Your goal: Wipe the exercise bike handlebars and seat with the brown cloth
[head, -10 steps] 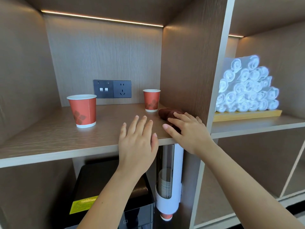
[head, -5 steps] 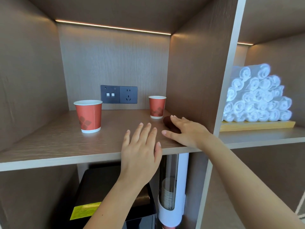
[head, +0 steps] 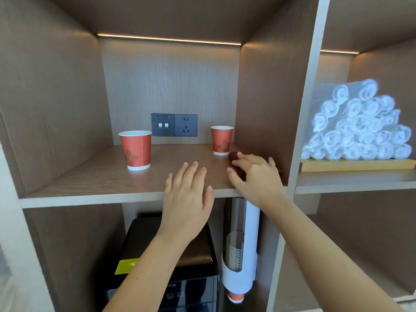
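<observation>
The brown cloth [head: 234, 155] lies rolled on the wooden shelf [head: 90, 179], by the right divider wall, just in front of a red paper cup. My right hand [head: 256, 176] covers most of it, with the fingers curled over the top and the thumb on the near side. Only the cloth's dark far end shows. My left hand [head: 186, 199] hovers flat over the shelf's front edge, fingers spread, holding nothing. No exercise bike is in view.
Two red paper cups [head: 136, 149] [head: 221, 140] stand on the shelf below a wall socket [head: 174, 124]. Rolled white towels [head: 358, 124] are stacked in the right compartment. Below hang a cup dispenser [head: 239, 251] and a black appliance [head: 157, 266].
My right hand's fingers have curled down around the brown cloth where earlier they lay flatter on it. The left hand stays near the shelf edge. The camera has moved closer.
</observation>
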Tool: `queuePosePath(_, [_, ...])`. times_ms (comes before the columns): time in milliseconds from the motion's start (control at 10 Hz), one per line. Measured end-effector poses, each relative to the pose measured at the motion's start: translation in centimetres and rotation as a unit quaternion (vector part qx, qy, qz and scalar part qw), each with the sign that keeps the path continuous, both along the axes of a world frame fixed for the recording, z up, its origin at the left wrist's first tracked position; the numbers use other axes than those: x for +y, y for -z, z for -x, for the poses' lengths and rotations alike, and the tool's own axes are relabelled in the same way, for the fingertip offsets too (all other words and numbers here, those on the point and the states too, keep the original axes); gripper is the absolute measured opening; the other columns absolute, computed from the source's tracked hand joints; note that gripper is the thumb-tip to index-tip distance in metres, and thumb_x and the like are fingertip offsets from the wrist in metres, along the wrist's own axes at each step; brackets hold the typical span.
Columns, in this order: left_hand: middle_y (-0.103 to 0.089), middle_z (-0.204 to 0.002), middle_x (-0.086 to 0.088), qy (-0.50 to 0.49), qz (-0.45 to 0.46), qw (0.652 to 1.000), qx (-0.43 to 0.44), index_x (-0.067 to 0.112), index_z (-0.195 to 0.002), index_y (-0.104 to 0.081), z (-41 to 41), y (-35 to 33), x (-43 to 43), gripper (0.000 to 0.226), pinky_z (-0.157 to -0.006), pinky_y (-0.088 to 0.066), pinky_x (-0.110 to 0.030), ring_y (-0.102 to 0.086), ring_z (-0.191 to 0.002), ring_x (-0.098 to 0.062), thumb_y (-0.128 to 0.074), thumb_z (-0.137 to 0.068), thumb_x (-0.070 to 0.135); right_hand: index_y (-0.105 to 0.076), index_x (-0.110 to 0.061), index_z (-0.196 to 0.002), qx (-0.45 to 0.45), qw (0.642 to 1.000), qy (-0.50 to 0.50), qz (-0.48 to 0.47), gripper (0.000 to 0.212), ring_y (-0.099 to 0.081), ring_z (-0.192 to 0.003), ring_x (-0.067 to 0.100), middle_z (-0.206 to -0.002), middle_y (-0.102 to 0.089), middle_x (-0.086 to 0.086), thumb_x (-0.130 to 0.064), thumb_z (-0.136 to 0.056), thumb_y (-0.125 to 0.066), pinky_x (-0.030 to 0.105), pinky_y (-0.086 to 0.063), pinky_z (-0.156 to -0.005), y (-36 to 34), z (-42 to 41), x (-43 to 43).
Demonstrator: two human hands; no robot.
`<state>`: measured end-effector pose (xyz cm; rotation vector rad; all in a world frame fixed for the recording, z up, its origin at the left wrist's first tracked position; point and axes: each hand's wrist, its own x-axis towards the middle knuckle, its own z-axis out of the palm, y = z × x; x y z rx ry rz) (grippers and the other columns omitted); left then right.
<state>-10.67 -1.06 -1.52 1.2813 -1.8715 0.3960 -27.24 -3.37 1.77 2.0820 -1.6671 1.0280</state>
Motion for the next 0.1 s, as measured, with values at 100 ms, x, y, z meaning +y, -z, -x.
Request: queuePosePath(100, [-0.056,-0.126,-0.018,-0.029,0.030,0.999,0.008,0.003,-0.117,-0.059,0.08,0.44,1.45,0.036,-0.101,-0.031,-0.054,-0.046,-0.122,-0.035,-0.062,-0.083,0.015,-0.059,-0.020,-0.120,-0.014,0.998,-0.044,0.042,0.037,-0.042,-0.128,0.020,-0.136,-0.051,0.000,-0.036,-0.088,-0.051,0.053,-0.016,-0.110,1.13,-1.82,1.97])
